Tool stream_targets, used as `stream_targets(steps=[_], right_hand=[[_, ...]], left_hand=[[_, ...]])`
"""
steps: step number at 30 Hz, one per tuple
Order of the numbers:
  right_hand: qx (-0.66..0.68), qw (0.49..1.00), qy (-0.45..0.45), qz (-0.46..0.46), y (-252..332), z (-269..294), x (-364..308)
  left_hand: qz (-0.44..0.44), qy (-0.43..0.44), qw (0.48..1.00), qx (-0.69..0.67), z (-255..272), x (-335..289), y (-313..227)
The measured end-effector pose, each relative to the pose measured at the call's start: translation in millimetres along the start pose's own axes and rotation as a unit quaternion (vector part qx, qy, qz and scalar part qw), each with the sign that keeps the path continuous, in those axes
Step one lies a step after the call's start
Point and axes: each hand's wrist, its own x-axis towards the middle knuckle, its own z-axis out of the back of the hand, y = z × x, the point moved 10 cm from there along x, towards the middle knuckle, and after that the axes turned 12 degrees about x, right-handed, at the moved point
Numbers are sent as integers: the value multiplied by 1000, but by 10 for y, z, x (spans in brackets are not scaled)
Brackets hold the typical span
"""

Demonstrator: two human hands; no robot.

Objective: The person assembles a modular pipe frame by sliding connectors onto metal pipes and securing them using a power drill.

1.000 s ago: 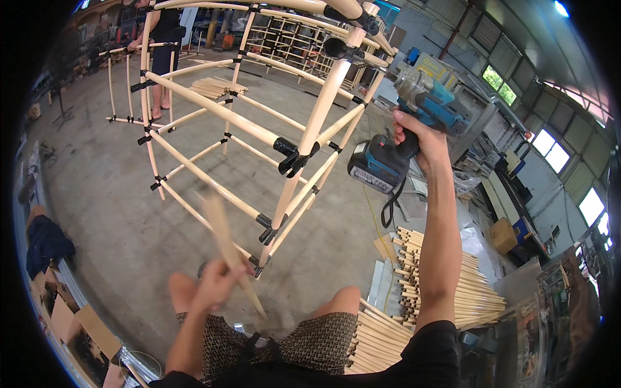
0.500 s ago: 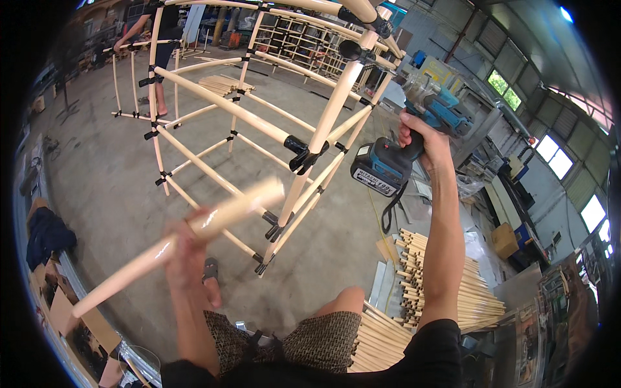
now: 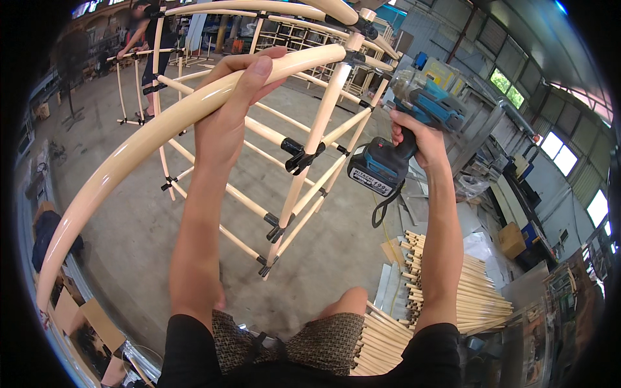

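Observation:
My left hand (image 3: 236, 97) is wrapped around a long cream-coated pipe (image 3: 129, 152), raised across the upper left of the view. The pipe's far end reaches the upper part of an upright pipe (image 3: 323, 119) on a rack frame; whether they touch I cannot tell. Dark clamp joints (image 3: 301, 156) hold the frame's pipes together, and one near the pipe's end is partly hidden. In my right hand (image 3: 420, 137) is a blue and black cordless drill (image 3: 435, 107), gripped by its handle right of the frame. Its battery points down and a wrist strap dangles below.
Many loose pipes (image 3: 469, 301) lie stacked at lower right. Open cardboard boxes (image 3: 100, 323) with black parts stand at lower left. Another person (image 3: 155, 55) works at a smaller pipe frame at far left. A workbench and cardboard box (image 3: 511, 240) line the right side.
My left hand has lifted the pipe up and forward, bringing its far end to the upright's upper part. The drill has shifted only slightly.

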Motion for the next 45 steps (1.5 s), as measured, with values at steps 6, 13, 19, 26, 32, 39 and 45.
stream_targets(steps=[6, 13, 19, 26, 32, 39, 45], right_hand=[[-7, 1000, 16, 7, 1, -41, -6], [3, 1000, 27, 6, -32, -4, 19], [19, 999, 36, -2, -87, -41, 12], [19, 1000, 19, -1, -71, -47, 2], [28, 999, 20, -2, -84, -23, 9], [31, 999, 14, -4, -80, -31, 12], [48, 998, 1, -28, -203, 0, 29]], left_hand=[[-52, -8, 982, 179, 50, 120, -16], [-135, 83, 943, 292, -240, 253, -371], [-139, 138, 925, 326, -346, 289, -416], [-158, 200, 917, 306, -618, 410, -308], [-46, 90, 959, 264, -501, 470, -77], [-142, -13, 969, 200, -620, 437, -85], [-127, 182, 912, 344, -658, 622, 56]])
